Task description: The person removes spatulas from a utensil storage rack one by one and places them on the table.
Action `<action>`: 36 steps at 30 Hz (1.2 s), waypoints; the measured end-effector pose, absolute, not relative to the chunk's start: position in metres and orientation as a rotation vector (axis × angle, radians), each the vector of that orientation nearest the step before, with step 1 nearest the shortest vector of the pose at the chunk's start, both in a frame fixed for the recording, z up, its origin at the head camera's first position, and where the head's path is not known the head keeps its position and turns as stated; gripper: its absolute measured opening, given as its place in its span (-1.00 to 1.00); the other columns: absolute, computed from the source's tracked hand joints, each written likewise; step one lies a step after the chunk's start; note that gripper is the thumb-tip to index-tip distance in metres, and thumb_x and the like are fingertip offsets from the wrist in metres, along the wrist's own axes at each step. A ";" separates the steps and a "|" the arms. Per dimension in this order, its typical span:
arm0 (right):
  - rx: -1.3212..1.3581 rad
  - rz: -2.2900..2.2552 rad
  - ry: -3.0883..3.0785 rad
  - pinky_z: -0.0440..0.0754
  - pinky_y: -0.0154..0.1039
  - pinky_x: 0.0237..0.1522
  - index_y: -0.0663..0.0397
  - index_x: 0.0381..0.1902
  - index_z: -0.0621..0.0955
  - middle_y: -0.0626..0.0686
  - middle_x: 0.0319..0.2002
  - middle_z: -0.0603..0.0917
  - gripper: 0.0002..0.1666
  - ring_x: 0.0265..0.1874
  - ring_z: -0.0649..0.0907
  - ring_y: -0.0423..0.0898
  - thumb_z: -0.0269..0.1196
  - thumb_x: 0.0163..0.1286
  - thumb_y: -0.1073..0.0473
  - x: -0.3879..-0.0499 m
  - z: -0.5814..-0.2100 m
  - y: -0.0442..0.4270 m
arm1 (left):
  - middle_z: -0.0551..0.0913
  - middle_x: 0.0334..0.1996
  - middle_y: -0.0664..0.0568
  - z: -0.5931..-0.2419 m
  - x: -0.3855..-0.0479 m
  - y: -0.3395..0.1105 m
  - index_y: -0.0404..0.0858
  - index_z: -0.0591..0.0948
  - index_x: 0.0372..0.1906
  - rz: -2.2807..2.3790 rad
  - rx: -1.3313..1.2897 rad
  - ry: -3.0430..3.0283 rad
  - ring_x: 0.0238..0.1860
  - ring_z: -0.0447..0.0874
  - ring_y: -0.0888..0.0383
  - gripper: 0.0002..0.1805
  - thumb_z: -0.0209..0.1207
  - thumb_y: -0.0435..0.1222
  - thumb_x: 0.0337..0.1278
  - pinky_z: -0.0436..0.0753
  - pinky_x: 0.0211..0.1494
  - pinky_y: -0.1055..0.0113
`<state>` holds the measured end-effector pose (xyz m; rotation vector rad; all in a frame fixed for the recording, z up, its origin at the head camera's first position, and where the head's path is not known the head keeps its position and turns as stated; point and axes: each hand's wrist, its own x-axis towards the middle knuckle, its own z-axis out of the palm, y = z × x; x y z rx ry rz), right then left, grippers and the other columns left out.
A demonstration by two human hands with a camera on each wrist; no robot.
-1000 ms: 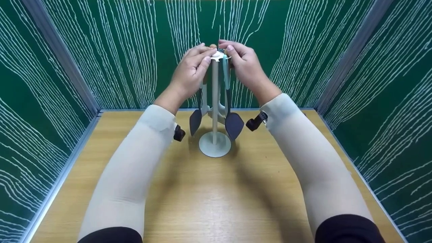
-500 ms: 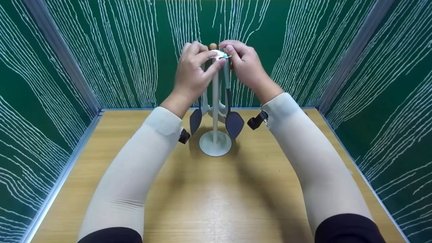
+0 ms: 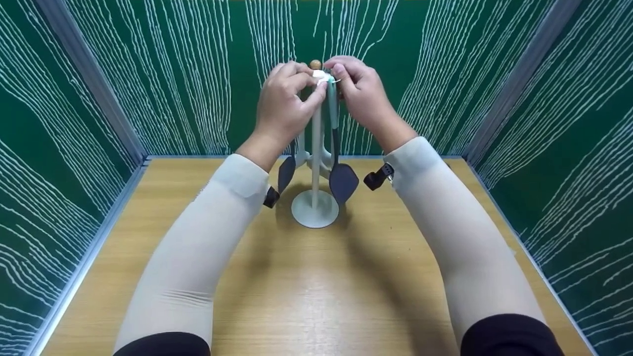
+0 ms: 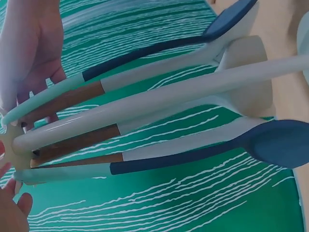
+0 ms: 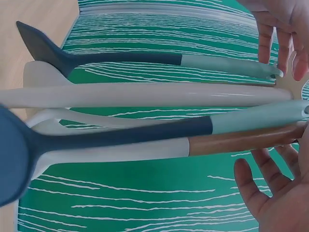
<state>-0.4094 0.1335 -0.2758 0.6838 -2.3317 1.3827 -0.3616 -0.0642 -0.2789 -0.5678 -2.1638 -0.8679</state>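
A white stand (image 3: 316, 143) is seen upright in the upper centre of the head view, its round base (image 3: 315, 220) rested on the wooden table (image 3: 316, 291). Its white top (image 3: 320, 74) is pinched between the thumb and finger of the left hand (image 3: 287, 99). The right hand (image 3: 363, 94) is held just right of the top, beside the upper handle ends, its fingers bent; whether anything is grasped there cannot be told. From the top, a dark-bladed spatula (image 3: 343, 182) with a mint handle is hung at right of the pole, and a dark-bladed utensil (image 3: 287, 173) at left. In the left wrist view, three brown-handled pale utensils (image 4: 67, 102) are also seen hung. Small black cameras (image 3: 378, 177) are worn at both wrists, over pale sleeves (image 3: 470, 232). The green wall (image 3: 395, 74) behind is marked with white lines.
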 end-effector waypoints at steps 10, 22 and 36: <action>0.689 1.316 -2.317 0.65 -0.23 0.53 -0.16 0.32 0.80 -0.14 0.46 0.64 -0.57 0.43 0.56 -0.22 0.11 0.87 -0.12 -0.404 -0.278 0.133 | 0.87 0.29 0.08 -0.282 -0.367 -0.075 -0.11 0.91 0.14 -0.887 -0.612 -2.164 0.46 0.70 0.17 -0.64 0.25 -0.02 0.70 0.42 0.71 0.26; 0.664 1.137 -2.289 0.67 -0.34 0.43 -0.20 0.34 0.81 -0.11 0.33 0.66 -0.52 0.29 0.60 -0.28 0.10 0.85 -0.22 -0.394 -0.280 0.130 | 0.88 0.26 0.03 -0.285 -0.376 -0.086 -0.19 0.88 0.18 -0.959 -0.697 -2.113 0.53 0.66 0.13 -0.66 0.17 -0.14 0.74 0.42 0.72 0.40; 0.566 1.003 -2.210 0.72 -0.38 0.09 -0.14 0.35 0.83 0.04 0.13 0.62 -0.47 0.08 0.58 -0.22 0.15 0.82 -0.26 -0.389 -0.287 0.122 | 0.86 0.24 -0.03 -0.289 -0.384 -0.090 -0.18 0.84 0.30 -1.082 -0.746 -2.094 0.36 0.70 0.10 -0.65 0.13 -0.20 0.79 0.58 0.56 0.44</action>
